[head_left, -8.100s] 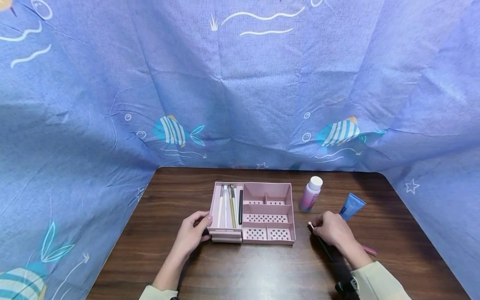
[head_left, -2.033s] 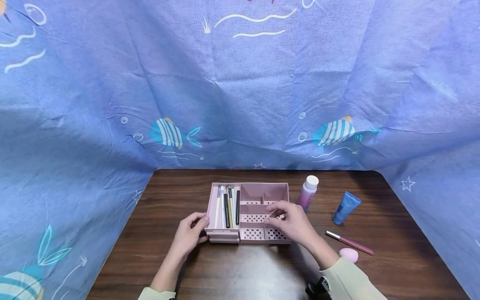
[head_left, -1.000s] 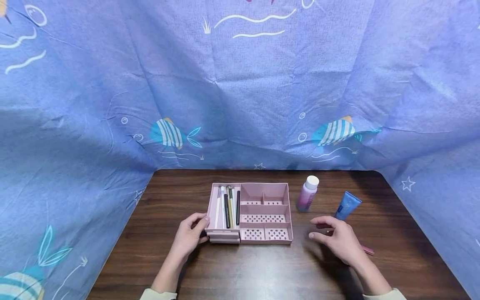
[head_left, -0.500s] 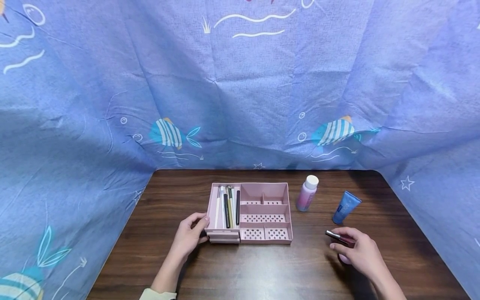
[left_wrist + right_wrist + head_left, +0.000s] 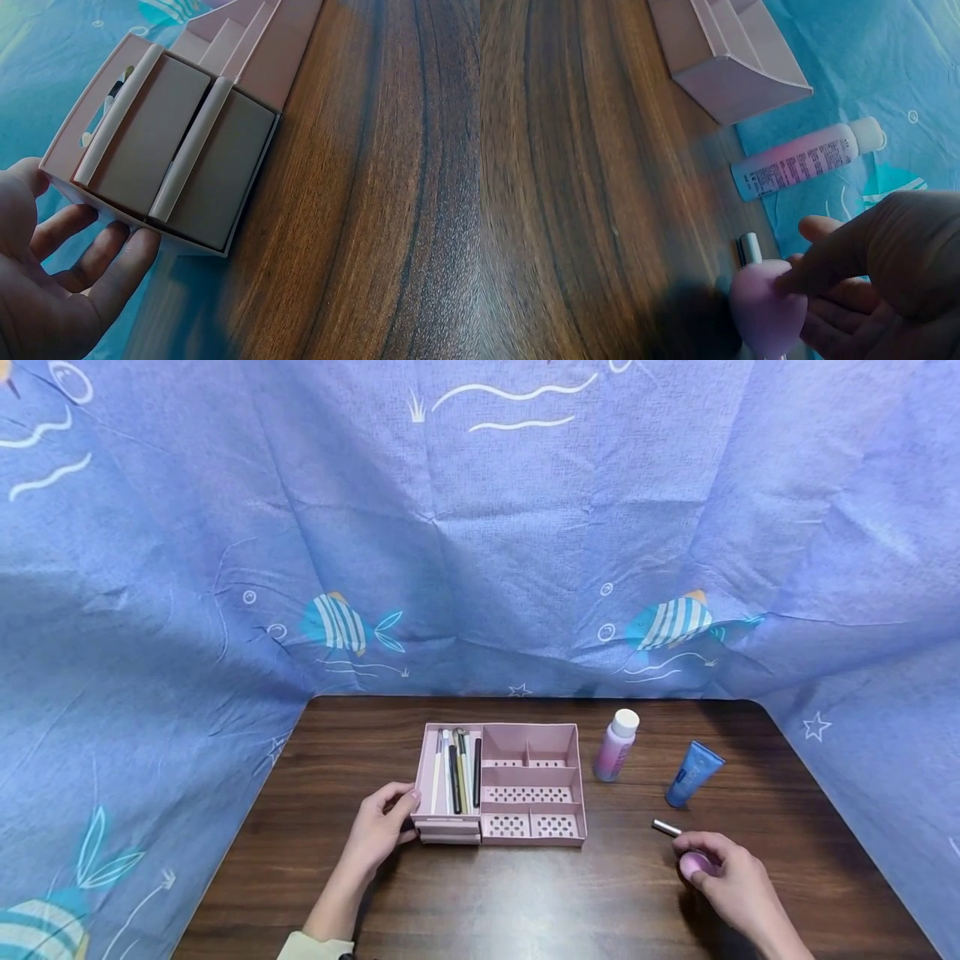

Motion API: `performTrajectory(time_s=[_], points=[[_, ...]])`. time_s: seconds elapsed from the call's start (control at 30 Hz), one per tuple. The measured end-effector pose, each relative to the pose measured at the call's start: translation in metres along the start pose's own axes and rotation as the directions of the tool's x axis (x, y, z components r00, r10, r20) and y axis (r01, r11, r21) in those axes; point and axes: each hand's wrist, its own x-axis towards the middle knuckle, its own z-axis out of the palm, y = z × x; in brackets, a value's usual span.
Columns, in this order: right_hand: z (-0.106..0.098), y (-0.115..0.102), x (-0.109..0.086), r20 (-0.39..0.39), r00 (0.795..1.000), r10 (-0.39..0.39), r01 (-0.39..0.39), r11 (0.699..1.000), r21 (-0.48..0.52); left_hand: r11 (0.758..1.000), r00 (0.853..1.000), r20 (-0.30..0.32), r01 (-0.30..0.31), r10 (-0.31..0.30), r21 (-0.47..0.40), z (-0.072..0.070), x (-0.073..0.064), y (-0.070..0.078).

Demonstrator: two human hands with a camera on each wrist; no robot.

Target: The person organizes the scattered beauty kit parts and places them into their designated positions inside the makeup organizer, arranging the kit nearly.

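Note:
My left hand (image 5: 378,822) grips the left front corner of a pink desktop organizer (image 5: 582,789), thumb at its top rim. In the left wrist view the other fingers (image 5: 112,255) lie along its side, next to two closed drawers (image 5: 217,165). Several makeup brushes (image 5: 461,777) and dark pen-like sticks lie in its left compartment. To the right, my right hand (image 5: 738,881) pinches a pink egg-shaped makeup sponge (image 5: 769,307) between thumb and fingers, low over the table. Just beyond it lies a slim tube with a silver end (image 5: 666,828), its pink part hidden by the hand.
A pink-purple bottle (image 5: 617,747) with a white cap stands right of the organizer. Farther right, a blue squeeze tube (image 5: 693,774) stands on its cap. A blue fish-print cloth (image 5: 517,568) hangs behind the brown wooden table (image 5: 345,727).
The black stick the right hand held earlier now lies among the brushes. The right hand has left the organizer, moved back rightward and taken hold of the makeup sponge. The left hand keeps its grip.

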Motion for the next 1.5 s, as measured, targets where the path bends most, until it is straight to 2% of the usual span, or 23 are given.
performTrajectory(time_s=[0.17, 0.4, 1.0, 1.2, 1.5], points=[[0.000, 0.003, 0.002, -0.014, 1.000, -0.015, 0.014, 0.999, -0.031, 1.000, 1.000, -0.002, -0.003, 0.003, 0.006, 0.000, 0.000, 0.000], [0.000, 0.006, 0.002, 0.031, 0.999, 0.043, -0.042, 0.999, -0.026, 1.000, 1.000, -0.001, -0.006, 0.006, 0.010, 0.001, 0.000, -0.001], [0.004, 0.010, 0.000, -0.012, 1.000, -0.003, 0.003, 1.000, 0.001, 1.000, 1.000, -0.002, -0.015, 0.015, 0.001, 0.001, 0.000, -0.001], [0.003, 0.002, 0.006, 0.030, 1.000, -0.010, 0.009, 0.999, 0.048, 1.000, 1.000, 0.002, -0.029, 0.029, 0.004, 0.000, -0.001, -0.001], [0.003, -0.025, 0.025, 0.055, 0.998, -0.036, 0.032, 0.998, 0.058, 1.000, 1.000, 0.000, -0.024, 0.024, -0.007, -0.001, 0.000, -0.001]])
